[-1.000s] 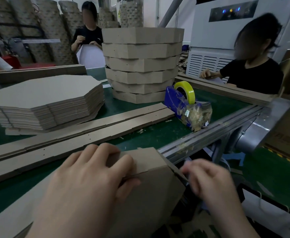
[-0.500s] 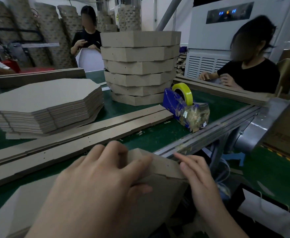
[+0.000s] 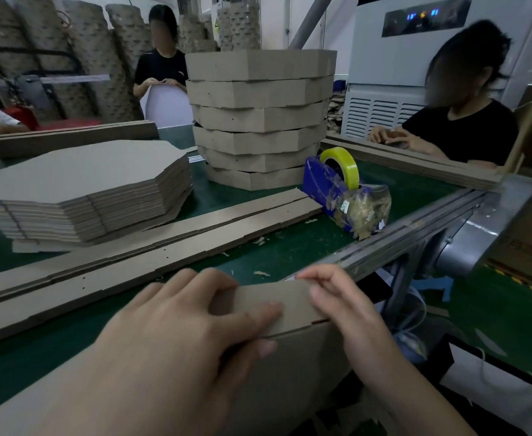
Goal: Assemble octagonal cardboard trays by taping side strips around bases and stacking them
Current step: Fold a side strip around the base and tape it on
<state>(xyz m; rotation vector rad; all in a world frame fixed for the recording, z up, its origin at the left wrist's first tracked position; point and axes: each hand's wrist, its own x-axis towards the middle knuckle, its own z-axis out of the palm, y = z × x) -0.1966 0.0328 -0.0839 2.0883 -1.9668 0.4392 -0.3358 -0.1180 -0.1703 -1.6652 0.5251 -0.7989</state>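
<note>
A cardboard tray (image 3: 293, 366) stands tilted at the table's near edge, its base facing me. My left hand (image 3: 176, 341) grips its top, fingers over the folded side strip (image 3: 277, 297) and thumb against the base. My right hand (image 3: 343, 306) pinches the strip's right end at the tray's upper corner. Long flat side strips (image 3: 151, 250) lie across the green table. A pile of flat octagonal bases (image 3: 85, 190) sits at the left. Several finished trays (image 3: 258, 121) are stacked behind. A blue dispenser with yellow tape (image 3: 340, 184) stands at the right.
A metal rail (image 3: 415, 228) runs along the table's right edge. One person in black sits beyond it at the right; another stands at the back. More strips (image 3: 69, 136) lie at the far left. Cardboard scraps dot the green surface (image 3: 289, 250).
The tray has been turned and raised, and the side strip now folds over its top edge. My right hand moved up from the tray's right edge to pinch the strip at the corner.
</note>
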